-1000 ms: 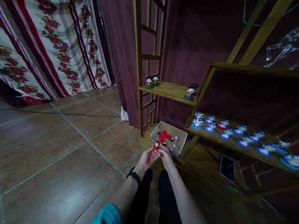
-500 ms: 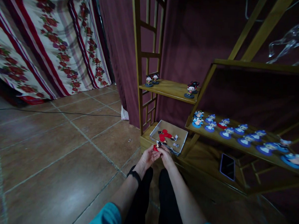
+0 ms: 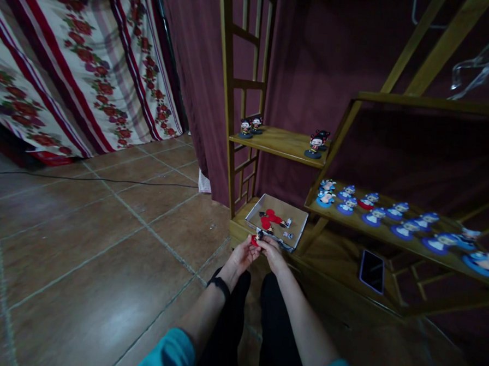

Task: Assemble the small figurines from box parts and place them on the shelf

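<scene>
Down to the bottom shelf (image 3: 334, 258), brown and wooden, bearing an open box (image 3: 282, 204) near the left end and, farther right, a dark-screened phone (image 3: 372, 271)! Up now to the long shelf (image 3: 337, 214), crowded with small figurines (image 3: 375, 214) on blue, purple and, just once, red bases (image 3: 472, 265). And over to the short shelf (image 3: 281, 143), carrying two black-haired dolls (image 3: 245, 128) at either end!

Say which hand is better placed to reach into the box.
Probably the right hand: it is nearer the box, while the left hand sits farther off. Both hold the red-and-black figurine.
</scene>
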A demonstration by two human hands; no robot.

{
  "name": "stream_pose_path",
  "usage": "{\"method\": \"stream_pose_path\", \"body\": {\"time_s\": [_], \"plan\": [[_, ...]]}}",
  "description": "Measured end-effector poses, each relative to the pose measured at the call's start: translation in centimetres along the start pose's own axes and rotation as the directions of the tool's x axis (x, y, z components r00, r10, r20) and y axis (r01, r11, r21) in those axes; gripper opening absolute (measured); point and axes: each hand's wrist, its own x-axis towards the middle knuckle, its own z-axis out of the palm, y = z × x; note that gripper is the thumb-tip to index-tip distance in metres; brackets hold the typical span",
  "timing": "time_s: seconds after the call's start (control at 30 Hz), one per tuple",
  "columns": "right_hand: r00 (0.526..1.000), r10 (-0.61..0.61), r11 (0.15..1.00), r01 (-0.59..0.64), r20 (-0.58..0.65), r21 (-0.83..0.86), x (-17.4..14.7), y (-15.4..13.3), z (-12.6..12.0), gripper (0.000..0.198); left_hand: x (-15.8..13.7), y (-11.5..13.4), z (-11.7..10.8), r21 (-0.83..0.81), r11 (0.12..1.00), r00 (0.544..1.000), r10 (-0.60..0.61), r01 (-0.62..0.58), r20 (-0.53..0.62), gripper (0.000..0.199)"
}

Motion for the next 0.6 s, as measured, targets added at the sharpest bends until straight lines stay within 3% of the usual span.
{"method": "stream_pose_path", "body": {"time_s": [0.17, 0.33, 0.47, 0.6], "plan": [[1.000, 0.008, 1.000, -0.007, 0.007, -0.024, 0.62, 0.60, -0.45, 0.024, 0.15, -0.08, 0.01, 0.002, 1.000, 1.000, 0.012, -0.012, -0.001, 0.024], [0.999, -0.038, 0.999, 0.037, -0.028, -0.035, 0.96, 0.91, -0.44, 0.031, 0.24, -0.29, -0.21, 0.004, 0.993, 0.993, 0.117, -0.117, -0.008, 0.018], [0.996, -0.081, 0.996, 0.079, -0.045, -0.047, 0.84, 0.88, -0.17, 0.032, 0.31, -0.33, -0.48, -0.011, 0.980, 0.980, 0.201, -0.201, -0.003, 0.029], [0.996, -0.053, 0.995, 0.047, -0.068, -0.084, 0.57, 0.79, -0.05, 0.027, 0.26, -0.29, -0.62, -0.007, 0.966, 0.966, 0.258, -0.258, 0.002, 0.039]]}}
